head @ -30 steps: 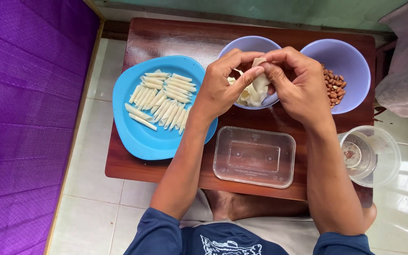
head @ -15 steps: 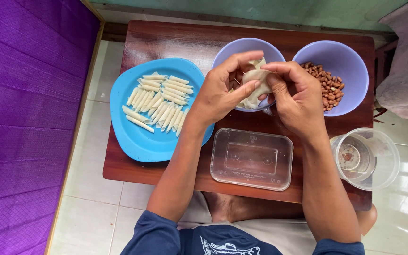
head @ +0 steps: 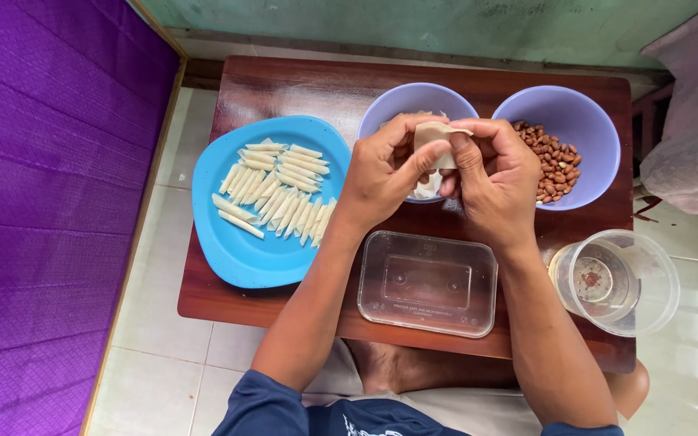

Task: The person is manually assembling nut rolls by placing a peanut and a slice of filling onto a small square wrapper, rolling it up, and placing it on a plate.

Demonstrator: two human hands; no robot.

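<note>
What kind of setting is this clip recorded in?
Probably a home, with food being prepared by hand at floor level. A low wooden table stands on pale floor tiles, bearing a blue plate of rolled pastry sticks and a bowl of peanuts.

both hands (head: 446, 173) lifted slightly, wrapper (head: 438, 141) now peeled free

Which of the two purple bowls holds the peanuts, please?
The right-hand purple bowl, beside the right hand, holds the peanuts. The other purple bowl, behind both hands, holds pale wrappers.
</note>
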